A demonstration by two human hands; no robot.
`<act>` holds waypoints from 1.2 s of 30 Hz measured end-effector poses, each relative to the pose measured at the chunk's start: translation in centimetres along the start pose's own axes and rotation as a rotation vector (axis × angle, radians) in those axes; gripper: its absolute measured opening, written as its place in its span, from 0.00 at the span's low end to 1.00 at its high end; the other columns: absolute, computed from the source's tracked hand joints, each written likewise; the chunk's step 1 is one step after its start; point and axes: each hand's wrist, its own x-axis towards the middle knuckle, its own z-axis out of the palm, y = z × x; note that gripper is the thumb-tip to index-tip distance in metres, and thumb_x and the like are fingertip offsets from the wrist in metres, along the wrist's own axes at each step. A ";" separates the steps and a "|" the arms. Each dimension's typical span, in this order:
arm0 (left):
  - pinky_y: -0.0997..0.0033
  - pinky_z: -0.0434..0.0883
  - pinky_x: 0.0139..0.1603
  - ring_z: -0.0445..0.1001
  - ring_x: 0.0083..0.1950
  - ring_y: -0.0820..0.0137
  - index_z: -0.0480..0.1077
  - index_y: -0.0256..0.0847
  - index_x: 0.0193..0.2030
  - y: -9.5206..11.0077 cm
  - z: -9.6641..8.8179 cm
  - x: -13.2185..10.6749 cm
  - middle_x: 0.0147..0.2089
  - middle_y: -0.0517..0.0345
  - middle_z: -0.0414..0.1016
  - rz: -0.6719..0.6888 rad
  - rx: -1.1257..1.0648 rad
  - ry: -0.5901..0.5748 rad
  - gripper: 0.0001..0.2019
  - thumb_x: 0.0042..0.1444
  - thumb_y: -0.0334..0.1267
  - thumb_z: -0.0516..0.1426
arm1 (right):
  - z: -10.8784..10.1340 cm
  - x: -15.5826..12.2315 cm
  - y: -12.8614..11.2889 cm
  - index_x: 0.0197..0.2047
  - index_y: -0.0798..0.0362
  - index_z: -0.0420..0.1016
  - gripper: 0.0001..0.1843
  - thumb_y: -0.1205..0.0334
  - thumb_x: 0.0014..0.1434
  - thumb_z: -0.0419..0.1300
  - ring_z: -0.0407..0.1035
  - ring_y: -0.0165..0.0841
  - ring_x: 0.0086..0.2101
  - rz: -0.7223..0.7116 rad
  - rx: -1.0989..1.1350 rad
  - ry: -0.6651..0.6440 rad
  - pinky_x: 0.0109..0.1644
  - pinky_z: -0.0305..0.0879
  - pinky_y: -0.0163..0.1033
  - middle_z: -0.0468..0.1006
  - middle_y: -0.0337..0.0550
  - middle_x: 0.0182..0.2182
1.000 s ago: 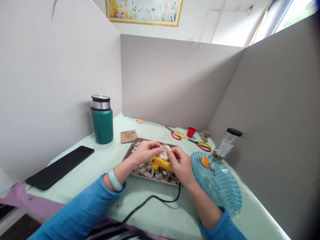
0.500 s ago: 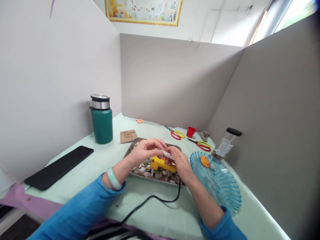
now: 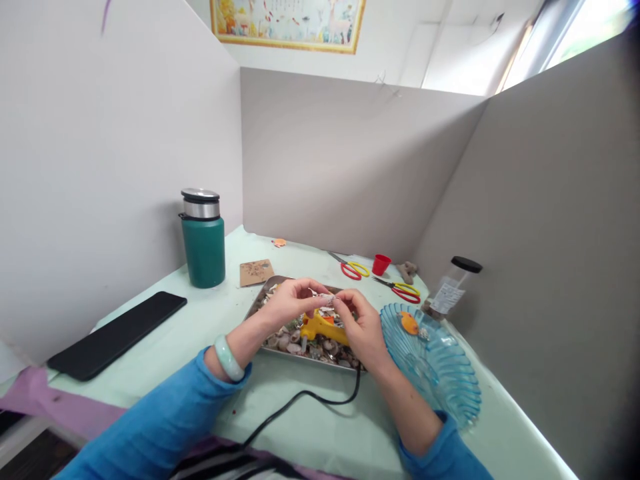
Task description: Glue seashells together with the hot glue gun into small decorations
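Observation:
My left hand [image 3: 295,301] and my right hand [image 3: 361,327] meet above a metal tray [image 3: 313,361]. Between their fingertips they pinch a small whitish piece [image 3: 329,298], perhaps a shell; its exact kind is too small to make out. Beneath the hands, a yellow glue gun [image 3: 323,328] lies on many shells [image 3: 287,343] that fill the tray. The black cord [image 3: 300,395] of the glue gun runs out over the tray's front edge toward me. My right fingers partly cover the glue gun.
A blue glass plate [image 3: 450,380] with an orange shell [image 3: 409,323] is at right, by a clear jar [image 3: 453,287]. Behind are two scissors [image 3: 354,269], a red cup [image 3: 381,265] and a brown card [image 3: 257,272]. A green bottle [image 3: 204,247] and black case [image 3: 120,333] stand left.
The whitish piece has turned and shows less of its face. My right hand has rotated, its fingers now curled higher around the piece. The left hand stays nearly in place.

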 end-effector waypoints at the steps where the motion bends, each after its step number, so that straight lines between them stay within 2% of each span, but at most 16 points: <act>1: 0.76 0.64 0.25 0.66 0.24 0.77 0.72 0.35 0.37 0.0 0.0 0.0 0.33 0.54 0.74 0.006 0.021 0.009 0.16 0.47 0.46 0.61 | 0.0 0.0 -0.1 0.35 0.53 0.69 0.10 0.55 0.61 0.52 0.65 0.31 0.31 -0.003 -0.008 -0.005 0.37 0.62 0.35 0.71 0.40 0.30; 6: 0.78 0.62 0.22 0.65 0.26 0.77 0.75 0.35 0.30 0.2 0.1 0.0 0.36 0.53 0.73 0.076 0.038 0.056 0.13 0.46 0.45 0.62 | 0.0 0.0 -0.3 0.35 0.52 0.69 0.08 0.57 0.60 0.54 0.63 0.30 0.31 -0.041 -0.064 0.029 0.37 0.61 0.35 0.71 0.40 0.32; 12: 0.78 0.64 0.24 0.68 0.30 0.75 0.76 0.36 0.30 0.1 0.0 0.0 0.42 0.51 0.73 0.085 0.015 0.028 0.10 0.47 0.43 0.62 | 0.1 0.1 -0.4 0.34 0.52 0.69 0.08 0.59 0.61 0.53 0.64 0.31 0.33 -0.073 -0.079 0.012 0.39 0.60 0.36 0.70 0.39 0.31; 17: 0.77 0.65 0.25 0.67 0.26 0.76 0.75 0.38 0.41 -0.3 -0.1 0.1 0.36 0.53 0.76 -0.001 0.045 0.015 0.16 0.47 0.45 0.62 | 0.0 0.0 -0.3 0.34 0.52 0.68 0.08 0.58 0.61 0.53 0.64 0.30 0.32 -0.011 -0.061 0.018 0.38 0.60 0.35 0.71 0.39 0.30; 24: 0.78 0.61 0.22 0.64 0.23 0.79 0.73 0.34 0.32 -0.1 -0.1 -0.1 0.32 0.55 0.74 0.022 0.040 0.034 0.15 0.47 0.47 0.61 | 0.1 0.0 0.1 0.35 0.52 0.69 0.09 0.56 0.61 0.53 0.64 0.31 0.32 -0.003 -0.062 0.001 0.39 0.61 0.36 0.71 0.40 0.31; 29: 0.78 0.60 0.21 0.61 0.20 0.81 0.73 0.34 0.36 -0.2 -0.2 0.0 0.29 0.57 0.72 -0.023 0.007 0.040 0.16 0.48 0.47 0.60 | 0.1 0.0 0.1 0.34 0.53 0.68 0.09 0.56 0.61 0.54 0.64 0.31 0.33 -0.032 -0.073 -0.007 0.40 0.61 0.36 0.71 0.40 0.31; 33: 0.79 0.62 0.21 0.64 0.22 0.80 0.69 0.36 0.44 -0.1 0.0 0.0 0.36 0.55 0.74 -0.017 -0.070 0.055 0.21 0.44 0.43 0.64 | 0.1 0.0 -0.1 0.32 0.53 0.69 0.10 0.57 0.61 0.53 0.64 0.31 0.33 -0.042 -0.076 -0.012 0.39 0.61 0.36 0.71 0.40 0.31; 36: 0.80 0.61 0.20 0.64 0.21 0.81 0.69 0.35 0.39 0.0 0.1 -0.1 0.32 0.57 0.73 -0.026 -0.085 0.047 0.18 0.44 0.44 0.63 | 0.1 -0.1 -0.2 0.32 0.53 0.69 0.10 0.56 0.61 0.53 0.64 0.31 0.32 -0.034 -0.083 -0.033 0.38 0.61 0.36 0.71 0.40 0.30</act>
